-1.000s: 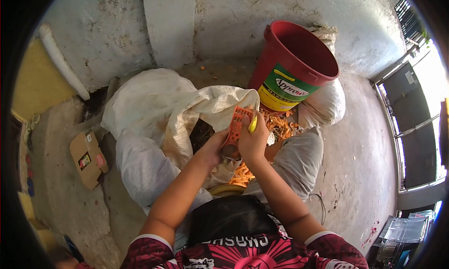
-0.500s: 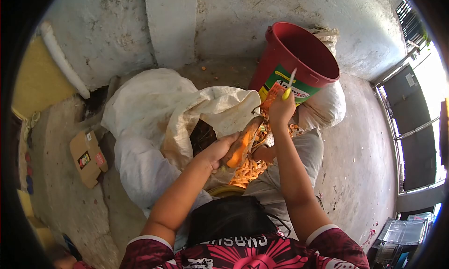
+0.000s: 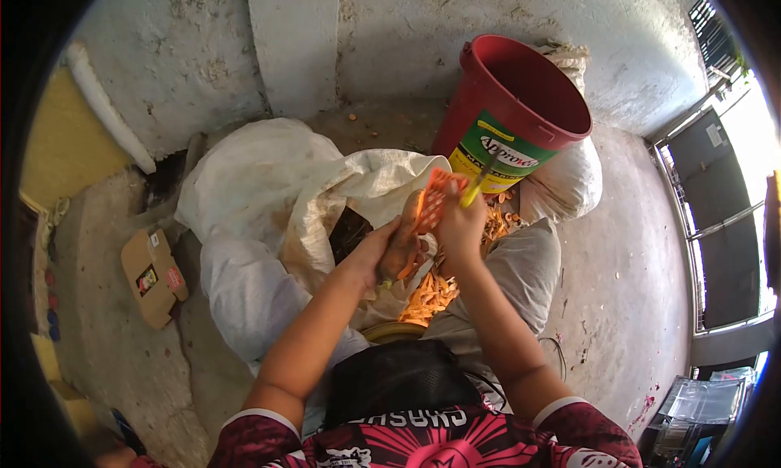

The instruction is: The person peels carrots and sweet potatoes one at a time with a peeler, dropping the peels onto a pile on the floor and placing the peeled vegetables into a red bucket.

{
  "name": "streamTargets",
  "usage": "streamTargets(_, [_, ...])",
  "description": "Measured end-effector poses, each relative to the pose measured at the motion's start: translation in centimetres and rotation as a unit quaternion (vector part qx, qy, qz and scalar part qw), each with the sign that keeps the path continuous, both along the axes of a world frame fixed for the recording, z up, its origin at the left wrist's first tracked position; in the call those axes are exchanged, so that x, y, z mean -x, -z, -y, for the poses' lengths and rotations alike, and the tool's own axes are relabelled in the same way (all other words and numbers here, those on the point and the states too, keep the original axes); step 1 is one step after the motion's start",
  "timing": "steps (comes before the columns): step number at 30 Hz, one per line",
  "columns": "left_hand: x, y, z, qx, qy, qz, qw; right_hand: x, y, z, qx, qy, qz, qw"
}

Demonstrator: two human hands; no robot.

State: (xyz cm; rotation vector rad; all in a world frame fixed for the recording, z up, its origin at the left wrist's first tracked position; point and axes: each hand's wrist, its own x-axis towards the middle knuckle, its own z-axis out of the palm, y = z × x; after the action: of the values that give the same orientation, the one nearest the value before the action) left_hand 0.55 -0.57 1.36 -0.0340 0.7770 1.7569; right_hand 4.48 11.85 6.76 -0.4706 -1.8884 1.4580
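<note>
My left hand is closed around a brown-skinned, orange-fleshed vegetable, held tilted over my lap. In my right hand is an orange perforated grater, its face against or very near the vegetable's upper part; exact contact is hidden. A knife with a yellow handle also sticks out of the same fist, blade pointing away toward the bucket. Orange shreds lie in a heap below my hands, above the rim of a yellow basin.
A red bucket with a green and yellow label stands ahead, beside a white sack. To the left, a large open pale sack bulges near my leg. A flattened cardboard box lies on the concrete floor. More orange pieces lie near the bucket.
My right hand has come down and left, bringing the grater from near the bucket onto or close to the vegetable. The knife moved with it. The vegetable is now more upright.
</note>
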Motion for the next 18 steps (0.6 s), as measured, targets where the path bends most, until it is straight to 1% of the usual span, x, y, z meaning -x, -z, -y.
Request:
streamTargets(3, [-0.5, -0.8, -0.2, 0.035, -0.031, -0.002, 0.999, -1.2, -0.8, 3.0, -0.118, 0.019, 0.034, 0.992])
streamTargets(5, [-0.6, -1.3, -0.3, 0.065, -0.032, -0.013, 0.997, -1.2, 0.5, 3.3, -0.151, 0.031, 0.065, 0.986])
streamTargets(6, [-0.7, -1.5, -0.3, 0.057, -0.037, -0.003, 0.998, -1.2, 0.9, 3.2, -0.167, 0.036, 0.080, 0.982])
streamTargets(8, [-0.9, -1.7, -0.2, 0.041, -0.047, 0.019, 0.998, -1.3, 0.9, 2.9, -0.170, 0.043, 0.094, 0.980])
streamTargets(10, [-0.4, -1.5, 0.4, -0.032, 0.018, -0.024, 0.999, -1.2, 0.5, 2.5, -0.167, 0.042, 0.115, 0.978])
streamTargets(11, [-0.3, -1.4, 0.6, -0.069, 0.051, -0.045, 0.995, -1.0, 0.5, 2.3, -0.158, 0.068, 0.111, 0.979])
streamTargets(13, [-0.7, -2.2, 0.2, 0.025, 0.030, -0.065, 0.997, 0.0, 1.0, 1.3, -0.141, 0.118, 0.103, 0.978])
streamTargets(14, [-0.9, -2.5, 0.0, 0.072, 0.019, -0.074, 0.994, 0.6, 1.3, -0.5, -0.118, 0.127, 0.097, 0.980])
streamTargets(15, [-0.9, -2.0, 0.1, 0.063, 0.040, -0.077, 0.994, 1.3, 1.3, -2.6, -0.095, 0.136, 0.090, 0.982])
streamTargets(17, [-1.0, -0.9, 0.4, 0.047, 0.083, -0.083, 0.992, 2.5, 0.2, -4.7, -0.146, 0.208, 0.069, 0.965])
streamTargets(18, [-1.1, -1.1, 0.4, 0.045, 0.096, -0.098, 0.990, 3.4, 0.6, -6.5, -0.169, 0.237, 0.057, 0.955])
